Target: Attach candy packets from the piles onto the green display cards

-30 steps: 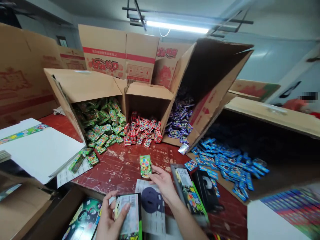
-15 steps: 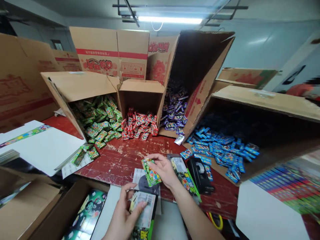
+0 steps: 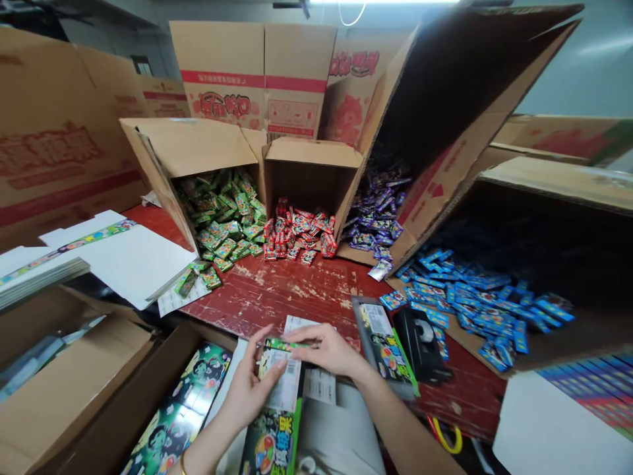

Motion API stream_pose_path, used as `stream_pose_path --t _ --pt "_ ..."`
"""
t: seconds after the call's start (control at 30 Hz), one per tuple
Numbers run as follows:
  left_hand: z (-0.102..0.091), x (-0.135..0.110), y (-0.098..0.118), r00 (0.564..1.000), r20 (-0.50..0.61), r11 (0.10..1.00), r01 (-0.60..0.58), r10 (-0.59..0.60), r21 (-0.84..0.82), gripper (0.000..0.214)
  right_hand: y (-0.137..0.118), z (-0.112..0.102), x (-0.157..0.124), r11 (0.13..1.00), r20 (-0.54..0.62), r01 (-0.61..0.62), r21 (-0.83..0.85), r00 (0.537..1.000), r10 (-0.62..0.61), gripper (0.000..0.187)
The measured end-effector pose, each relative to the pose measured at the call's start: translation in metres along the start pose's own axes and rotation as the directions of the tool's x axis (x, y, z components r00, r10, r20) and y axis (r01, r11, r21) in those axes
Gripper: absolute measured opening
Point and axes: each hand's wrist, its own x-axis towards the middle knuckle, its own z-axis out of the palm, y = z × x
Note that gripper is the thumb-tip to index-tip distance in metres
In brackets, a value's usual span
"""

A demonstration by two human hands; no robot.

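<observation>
My left hand point(image 3: 250, 389) grips a small printed carton point(image 3: 277, 412) with a barcode panel, its top end open, thumb pressed on the panel. My right hand point(image 3: 329, 349) pinches a green candy packet point(image 3: 283, 344) flat at the carton's open top. Both hands are over the near edge of the worn red table point(image 3: 287, 293). Beyond them lie heaps of candy packets spilling from tipped cardboard boxes: green packets point(image 3: 225, 221), red packets point(image 3: 299, 234), purple packets point(image 3: 376, 214) and blue packets point(image 3: 475, 303).
A black tape dispenser point(image 3: 422, 343) and another printed carton point(image 3: 386, 346) lie right of my right hand. An open box of filled cartons point(image 3: 185, 412) sits at lower left. Flat white sheets point(image 3: 109, 257) lie left; large cardboard boxes point(image 3: 257, 79) stand behind.
My right hand carried the green packet from over the table back to the carton in my left hand, turning it flat at the opening. The camera tilted down and moved closer.
</observation>
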Motion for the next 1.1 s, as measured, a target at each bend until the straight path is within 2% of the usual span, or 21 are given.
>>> stream_pose_path --t 0.1,0.17,0.27,0.37,0.47,0.6,0.73,0.87,0.97,1.1 --pt "-0.005 0.001 -0.006 1.000 0.008 1.000 -0.008 0.008 0.031 0.039 0.015 0.010 -0.009 0.989 -0.048 -0.048 0.139 0.997 0.055 0.040" --pt "-0.005 0.001 -0.011 1.000 -0.010 1.000 -0.004 0.004 0.006 0.048 0.025 0.018 -0.014 0.972 -0.165 -0.001 0.236 0.985 0.041 0.043" --pt "-0.003 0.000 -0.020 0.998 -0.065 1.000 -0.015 0.016 0.013 0.058 0.040 0.033 -0.018 0.940 -0.329 0.105 0.325 0.944 0.008 0.035" --pt "-0.002 0.000 -0.025 0.999 -0.044 0.995 -0.021 0.026 0.097 0.041 0.052 0.050 -0.019 0.918 -0.399 0.156 0.365 0.917 0.003 0.032" --pt "-0.003 0.001 -0.024 1.000 -0.018 0.991 -0.017 0.019 0.134 0.031 0.057 0.059 -0.020 0.921 -0.448 0.203 0.331 0.894 -0.036 0.028" --pt "-0.002 0.000 -0.017 1.000 0.007 0.986 -0.022 0.021 0.163 0.028 0.055 0.058 -0.020 0.941 -0.418 0.200 0.274 0.906 -0.071 0.024" --pt "-0.003 0.000 -0.012 0.998 -0.002 0.983 -0.069 0.070 0.173 0.032 0.049 0.049 -0.020 0.930 -0.385 0.177 0.322 0.922 -0.043 0.034" --pt "-0.008 0.000 -0.016 0.998 0.026 0.984 -0.065 0.062 0.163 0.031 0.046 0.040 -0.019 0.936 -0.314 0.115 0.333 0.949 -0.005 0.043" --pt "-0.010 0.002 -0.022 0.998 0.046 0.983 -0.052 0.045 0.174 0.031 0.052 0.034 -0.018 0.950 -0.257 0.077 0.304 0.966 0.004 0.041" --pt "-0.008 0.002 -0.024 0.996 0.059 0.982 -0.075 0.065 0.174 0.031 0.054 0.033 -0.019 0.953 -0.266 0.088 0.289 0.964 -0.008 0.037"
